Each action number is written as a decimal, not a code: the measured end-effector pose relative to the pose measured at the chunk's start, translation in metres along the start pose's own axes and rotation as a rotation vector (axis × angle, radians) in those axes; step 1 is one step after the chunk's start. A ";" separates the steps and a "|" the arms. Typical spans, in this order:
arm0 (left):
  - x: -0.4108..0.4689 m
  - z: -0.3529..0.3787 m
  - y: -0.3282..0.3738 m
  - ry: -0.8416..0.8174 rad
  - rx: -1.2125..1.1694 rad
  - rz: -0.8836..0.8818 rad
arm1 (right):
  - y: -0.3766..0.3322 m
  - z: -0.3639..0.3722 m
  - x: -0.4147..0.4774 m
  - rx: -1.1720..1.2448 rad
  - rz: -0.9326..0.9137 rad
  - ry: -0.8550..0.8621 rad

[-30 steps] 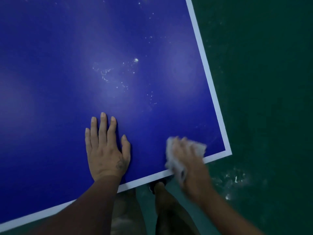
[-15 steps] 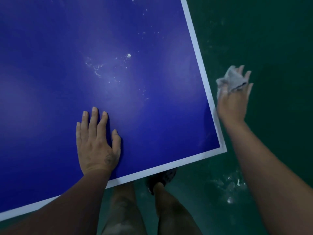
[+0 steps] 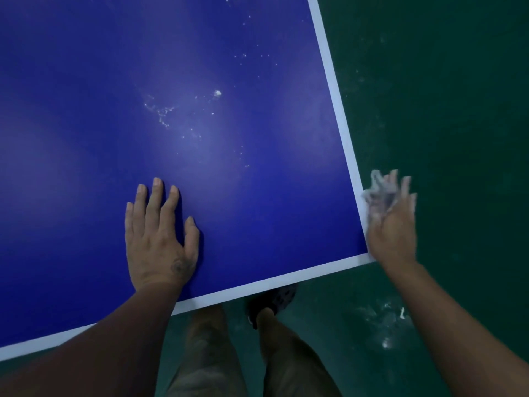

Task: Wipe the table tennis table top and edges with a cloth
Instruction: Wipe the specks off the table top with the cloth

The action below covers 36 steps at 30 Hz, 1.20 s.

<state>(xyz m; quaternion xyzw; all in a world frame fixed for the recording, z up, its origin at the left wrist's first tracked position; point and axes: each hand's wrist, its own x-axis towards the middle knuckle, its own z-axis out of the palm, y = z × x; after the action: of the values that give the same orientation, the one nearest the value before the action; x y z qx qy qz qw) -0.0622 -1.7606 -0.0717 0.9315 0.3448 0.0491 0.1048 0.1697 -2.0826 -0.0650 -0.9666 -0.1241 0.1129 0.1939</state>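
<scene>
A: Since the right hand is blurred, quick check: where's the cloth?
B: Bunched at its fingers, against the right edge of the table tennis table, just far of the near-right corner. The hand sits off the table, over the green floor.
A: Grip?
B: Fingers splayed, near straight, pointing far. The thumb is hidden, so I cannot tell if the cloth is pinched or only pressed to the edge.
A: Axis for the next stroke?
B: That edge runs long from the corner away to far, leaning left. Nearly all of it lies far of the cloth and only the corner is near of it. My guess is the stroke follows the white line. The forearm lies roughly along it.
A: Left hand?
B: Flat, palm down on the blue top, fingers straight, holding nothing, close to the near edge. Bracing, I'd say. Well apart from the cloth.
A: Dirt left?
B: White specks mid-top, far of the left hand, far-left of the cloth. The right hand has the cloth, so that one would have to reach in.
</scene>
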 end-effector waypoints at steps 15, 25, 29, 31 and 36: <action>0.000 0.002 -0.002 0.038 -0.020 0.012 | -0.162 0.093 -0.014 -0.270 -1.072 -0.297; 0.000 0.003 -0.006 -0.007 -0.020 -0.003 | -0.152 0.029 0.175 0.033 -0.025 0.116; 0.000 0.002 -0.005 -0.046 -0.025 -0.015 | -0.178 0.055 0.071 -0.019 -0.377 -0.072; 0.000 0.002 -0.006 -0.058 -0.030 -0.022 | -0.193 0.079 0.012 -0.102 -0.634 -0.227; 0.000 0.003 -0.010 -0.067 -0.060 -0.047 | -0.223 0.110 -0.002 -0.230 -1.055 -0.298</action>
<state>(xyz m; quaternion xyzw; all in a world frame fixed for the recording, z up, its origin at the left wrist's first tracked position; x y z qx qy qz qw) -0.0677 -1.7540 -0.0767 0.9207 0.3614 0.0257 0.1452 0.0942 -1.8453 -0.0739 -0.7619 -0.6286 0.1218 0.0978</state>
